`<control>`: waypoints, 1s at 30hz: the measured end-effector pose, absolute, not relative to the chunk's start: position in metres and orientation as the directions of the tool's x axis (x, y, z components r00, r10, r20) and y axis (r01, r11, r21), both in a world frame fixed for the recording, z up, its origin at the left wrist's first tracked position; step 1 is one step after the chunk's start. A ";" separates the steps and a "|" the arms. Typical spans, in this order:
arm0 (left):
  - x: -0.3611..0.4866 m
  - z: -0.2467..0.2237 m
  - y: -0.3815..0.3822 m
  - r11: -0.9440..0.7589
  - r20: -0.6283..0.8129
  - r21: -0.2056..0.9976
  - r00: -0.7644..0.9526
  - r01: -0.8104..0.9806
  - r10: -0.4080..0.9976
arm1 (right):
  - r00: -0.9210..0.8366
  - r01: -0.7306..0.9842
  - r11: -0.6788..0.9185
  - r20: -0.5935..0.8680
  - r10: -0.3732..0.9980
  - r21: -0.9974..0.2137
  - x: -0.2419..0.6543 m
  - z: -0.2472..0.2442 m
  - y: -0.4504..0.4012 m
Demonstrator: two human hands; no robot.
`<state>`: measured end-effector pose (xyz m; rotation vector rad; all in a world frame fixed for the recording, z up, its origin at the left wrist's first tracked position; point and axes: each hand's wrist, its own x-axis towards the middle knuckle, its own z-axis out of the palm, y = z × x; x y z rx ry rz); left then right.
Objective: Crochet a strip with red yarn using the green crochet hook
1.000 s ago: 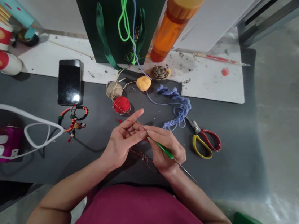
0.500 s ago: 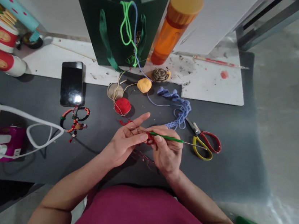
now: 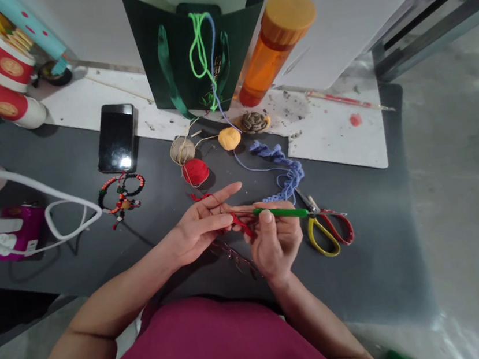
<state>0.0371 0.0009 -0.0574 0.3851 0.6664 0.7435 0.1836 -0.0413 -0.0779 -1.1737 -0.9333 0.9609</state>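
Observation:
My right hand [image 3: 277, 242] is closed around a green-handled crochet hook [image 3: 285, 212], its metal shaft reaching left toward the other hand. Between thumb and fingers, my left hand [image 3: 204, 230] pinches a small piece of red crochet [image 3: 241, 224]; its index finger is stretched out with red yarn running over it. Beyond the hands lies a red yarn ball [image 3: 195, 172], beside a beige ball [image 3: 182, 150] and a yellow ball [image 3: 229, 139]. A blue crocheted strip [image 3: 293, 174] curls just past my right hand. Under the hands, a pair of glasses [image 3: 235, 255] is partly hidden.
Scissors [image 3: 325, 236] with yellow and red handles lie right of my right hand. At the back stand a dark green paper bag [image 3: 189, 52] and an orange bottle [image 3: 271, 47]. A phone [image 3: 116, 137], a beaded bracelet [image 3: 122, 200] and a white cable [image 3: 43, 179] are on the left.
My right hand has shifted slightly right, and the crochet hook now lies more level and further right. More of the red crochet shows between the hands. The left hand keeps its pinch.

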 end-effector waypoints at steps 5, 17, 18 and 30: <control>0.036 -0.060 0.001 0.667 -0.380 0.567 0.565 -0.483 0.732 | 0.307 -0.124 0.116 0.073 0.949 -0.986 0.188 -0.076 -0.038; 0.036 -0.056 0.003 0.739 -0.306 0.470 0.696 -0.483 0.650 | 0.084 -0.417 -0.064 -0.109 0.990 -0.907 0.190 -0.063 -0.024; 0.037 -0.055 0.002 0.727 -0.305 0.484 0.684 -0.487 0.662 | 0.063 -0.428 -0.080 -0.118 0.991 -0.900 0.189 -0.063 -0.024; 0.038 -0.048 -0.005 0.218 -0.110 0.928 0.339 -0.301 0.935 | 0.132 -0.377 0.019 -0.034 0.991 -0.926 0.175 -0.066 -0.029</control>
